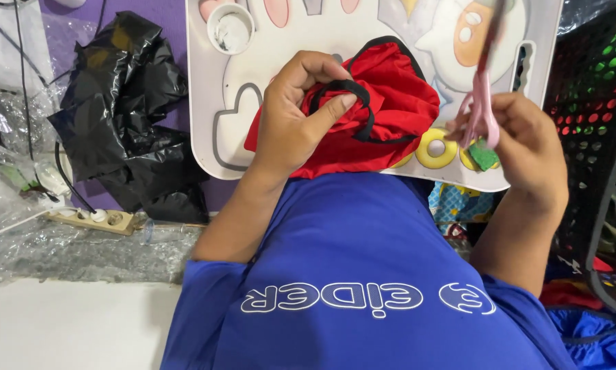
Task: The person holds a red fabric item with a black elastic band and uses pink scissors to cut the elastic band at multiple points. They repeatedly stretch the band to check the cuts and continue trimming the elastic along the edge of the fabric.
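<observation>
Red fabric garment with black trim [390, 109]: bunched on white printed lap tray [212, 103], pinched by left hand [291, 120].
Right hand [527, 144], to its right, grips pink-handled scissors [482, 103], blades pointing away, long axis upright.

The red garment [390, 103] is soft, matt cloth, creased, edged with a black elastic trim [345, 88] pinched in the left hand [291, 120]. The scissors [481, 113] in the right hand [527, 147] have smooth, slightly glossy pink plastic handles. The white lap desk [212, 55] beneath is smooth hard plastic with a printed, faintly shiny top. The black bag [126, 103] is thin crinkled plastic film catching glossy highlights. The clear wrap [82, 250] is wrinkled and shiny. The black basket [592, 103] is rigid perforated plastic. The blue shirt [362, 274] is smooth matt knit.
</observation>
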